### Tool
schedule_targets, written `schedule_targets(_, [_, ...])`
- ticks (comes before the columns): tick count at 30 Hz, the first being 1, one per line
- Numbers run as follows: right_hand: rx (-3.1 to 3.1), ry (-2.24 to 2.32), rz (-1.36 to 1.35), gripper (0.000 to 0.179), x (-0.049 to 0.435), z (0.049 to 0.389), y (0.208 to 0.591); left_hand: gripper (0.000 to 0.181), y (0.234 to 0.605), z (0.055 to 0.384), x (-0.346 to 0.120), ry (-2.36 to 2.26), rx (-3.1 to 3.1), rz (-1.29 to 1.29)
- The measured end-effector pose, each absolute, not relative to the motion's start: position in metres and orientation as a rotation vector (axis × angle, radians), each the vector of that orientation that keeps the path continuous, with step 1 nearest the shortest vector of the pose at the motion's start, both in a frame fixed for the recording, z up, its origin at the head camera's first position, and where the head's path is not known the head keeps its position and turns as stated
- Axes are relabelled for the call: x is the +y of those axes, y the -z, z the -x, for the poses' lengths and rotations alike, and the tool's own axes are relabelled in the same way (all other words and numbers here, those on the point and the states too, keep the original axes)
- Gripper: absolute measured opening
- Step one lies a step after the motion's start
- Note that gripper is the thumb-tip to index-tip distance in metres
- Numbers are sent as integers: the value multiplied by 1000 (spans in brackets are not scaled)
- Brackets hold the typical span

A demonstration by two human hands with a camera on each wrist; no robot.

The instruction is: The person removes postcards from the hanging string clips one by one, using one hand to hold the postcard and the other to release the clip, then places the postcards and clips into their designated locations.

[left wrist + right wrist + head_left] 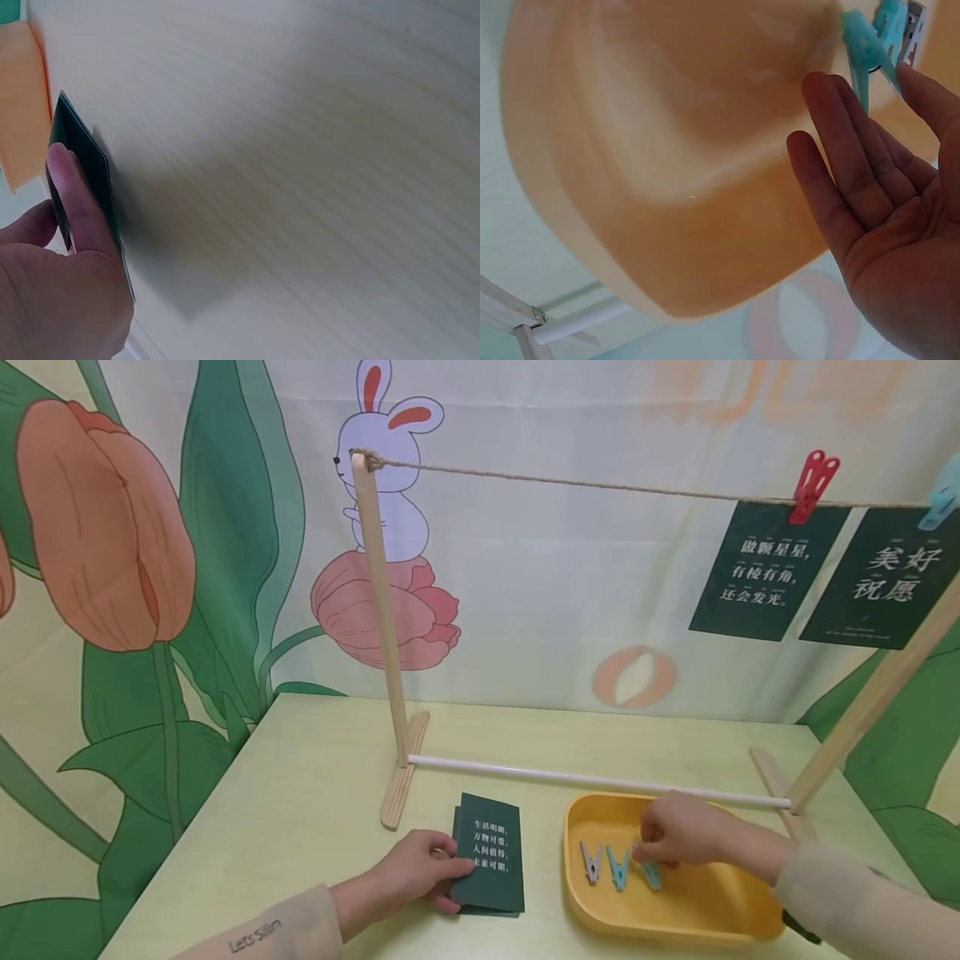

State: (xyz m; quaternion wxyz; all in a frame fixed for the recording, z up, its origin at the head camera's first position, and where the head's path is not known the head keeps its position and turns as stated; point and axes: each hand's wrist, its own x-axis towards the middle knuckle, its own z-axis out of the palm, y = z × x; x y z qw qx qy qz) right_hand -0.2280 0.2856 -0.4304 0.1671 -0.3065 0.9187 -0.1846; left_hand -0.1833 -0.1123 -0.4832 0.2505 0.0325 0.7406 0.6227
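Observation:
In the head view, my left hand grips a small stack of dark green cards with white Chinese writing, thumb across the front. The left wrist view shows the cards from the side, their layers spread apart around a finger. My right hand reaches down into a yellow tray and pinches a teal clothespin by its handle ends. The right wrist view has this clothespin at the fingertips. Left of it in the tray lie a second teal clothespin and a grey clothespin.
A wooden stand with a white crossbar holds up a twine line. On its right side hang two green cards, one under a red clothespin, the other under a light blue clothespin. Behind is a printed backdrop.

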Motion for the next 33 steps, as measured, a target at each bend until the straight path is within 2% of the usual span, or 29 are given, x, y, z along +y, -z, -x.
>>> schedule_targets(9, [2746, 291, 892, 40, 281, 226, 443, 15, 482, 182, -116, -1635, 2092, -35])
schedule_targets(18, [2760, 254, 898, 46, 277, 230, 449, 19, 478, 180, -115, -1525, 2220, -14])
schedule_targets(33, [2736, 281, 877, 47, 272, 225, 439, 20, 473, 184, -122, -1406, 2323, -60])
